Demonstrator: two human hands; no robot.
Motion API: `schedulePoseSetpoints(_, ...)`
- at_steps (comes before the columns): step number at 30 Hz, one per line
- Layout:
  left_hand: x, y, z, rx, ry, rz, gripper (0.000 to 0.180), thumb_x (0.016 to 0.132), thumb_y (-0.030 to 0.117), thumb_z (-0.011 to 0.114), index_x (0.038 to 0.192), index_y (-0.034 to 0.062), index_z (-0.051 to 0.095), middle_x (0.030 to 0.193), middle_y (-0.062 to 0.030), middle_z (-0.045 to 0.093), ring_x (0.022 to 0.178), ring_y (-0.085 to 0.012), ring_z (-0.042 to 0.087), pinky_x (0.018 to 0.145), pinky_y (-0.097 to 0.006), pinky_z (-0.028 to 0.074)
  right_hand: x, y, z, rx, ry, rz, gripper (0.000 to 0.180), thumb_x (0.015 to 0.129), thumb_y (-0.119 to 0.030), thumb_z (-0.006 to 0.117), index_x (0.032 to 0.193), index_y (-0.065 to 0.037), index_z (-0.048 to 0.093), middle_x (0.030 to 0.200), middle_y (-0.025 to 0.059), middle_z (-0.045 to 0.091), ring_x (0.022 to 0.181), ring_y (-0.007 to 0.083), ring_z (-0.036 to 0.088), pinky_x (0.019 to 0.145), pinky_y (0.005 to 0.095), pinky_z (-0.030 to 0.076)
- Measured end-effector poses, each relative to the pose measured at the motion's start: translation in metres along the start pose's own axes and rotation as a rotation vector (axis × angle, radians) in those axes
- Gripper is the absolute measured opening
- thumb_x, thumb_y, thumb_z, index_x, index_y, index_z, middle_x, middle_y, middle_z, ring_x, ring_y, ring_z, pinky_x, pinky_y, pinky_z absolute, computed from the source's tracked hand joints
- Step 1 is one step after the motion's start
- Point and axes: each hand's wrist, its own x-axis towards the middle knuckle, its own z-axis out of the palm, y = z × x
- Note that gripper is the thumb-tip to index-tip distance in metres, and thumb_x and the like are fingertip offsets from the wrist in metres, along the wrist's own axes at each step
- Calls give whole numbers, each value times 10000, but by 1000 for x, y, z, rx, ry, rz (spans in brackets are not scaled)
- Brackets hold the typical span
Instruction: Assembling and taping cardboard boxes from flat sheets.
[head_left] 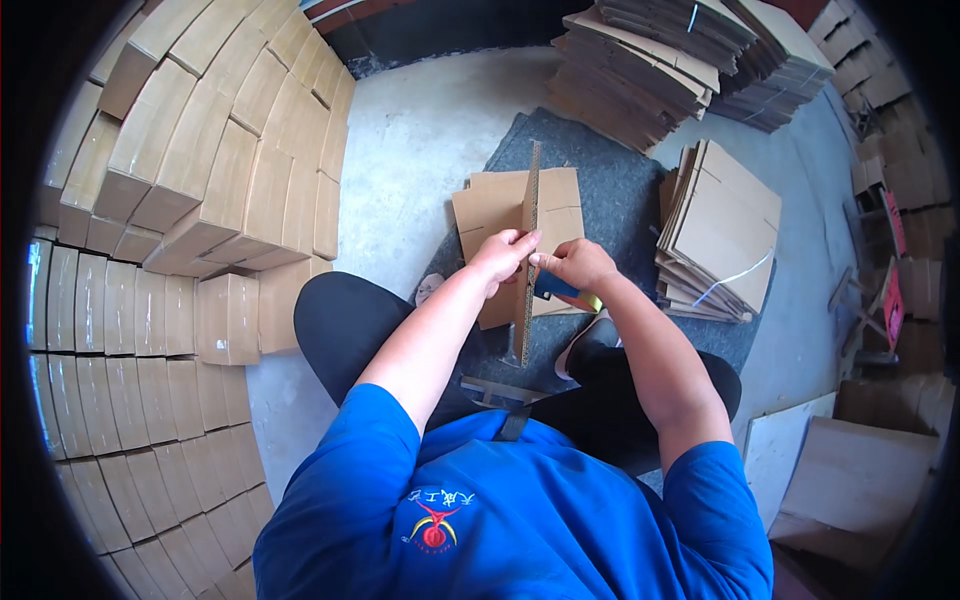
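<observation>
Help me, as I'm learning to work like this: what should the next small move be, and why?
Probably ease the cardboard apart with the thumbs: it stands edge-on and looks flat, and the left hand and right hand meet at the edge facing the camera.

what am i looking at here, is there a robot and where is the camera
No robot: these are a person's bare hands. There is one picture, taken by a wide fisheye camera on the person's head, looking down, so straight edges bend near the rim. The left hand grips a board of cardboard standing on edge. The right hand is beside it, with a partly hidden blue tool below; its grip is unclear. Flat sheets and a stack lie on the dark mat.
</observation>
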Motion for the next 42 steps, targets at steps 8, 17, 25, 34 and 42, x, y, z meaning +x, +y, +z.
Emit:
schedulePoseSetpoints(8, -7, 6, -28, 39, -28, 59, 539, 940, 462, 604, 1393, 194, 485, 1152, 1, 615, 890, -140, 530, 775, -341, 459, 0, -22, -10, -29, 8, -12, 575, 784, -623, 631, 922, -78, 751, 927, 140, 727, 938, 293, 694, 846, 391, 529)
schedulePoseSetpoints(17, -9, -4, -28, 738, 381, 446, 553, 839, 100, 473, 1335, -134, 402, 1083, -357, 603, 1034, -449, 603, 931, -462, 483, -2, -46, 11, -367, 258, 9, 348, 859, -308, 496, 947, -86, 750, 996, 159, 723, 939, 329, 702, 828, 407, 548)
schedulePoseSetpoints(25, -40, -3, -32, 918, 343, 385, 610, 867, 93, 475, 1416, -112, 303, 1117, -324, 612, 1006, -421, 630, 883, -467, 506, 15, -11, -44, -289, 417, 196, 383, 865, -301, 468, 930, -42, 742, 979, 191, 715, 935, 348, 694, 852, 426, 539)
schedulePoseSetpoints(34, -47, -23, -36, 1251, -41, 1207, 478, 893, 494, 563, 1116, 91, 692, 1168, -100, 677, 1084, -265, 628, 1022, -416, 417, 23, -2, -19, -197, 520, 116, 391, 905, -352, 431, 914, -76, 708, 891, 194, 707, 870, 371, 686, 820, 467, 541)
schedulePoseSetpoints(42, -3, -36, 5, 1334, 413, 724, 170, 941, 181, 502, 1009, 60, 600, 878, -124, 684, 810, -320, 683, 793, -431, 530, 26, -6, -13, -169, 548, 153, 385, 904, -315, 435, 865, -71, 730, 884, 188, 717, 829, 358, 705, 789, 450, 557)
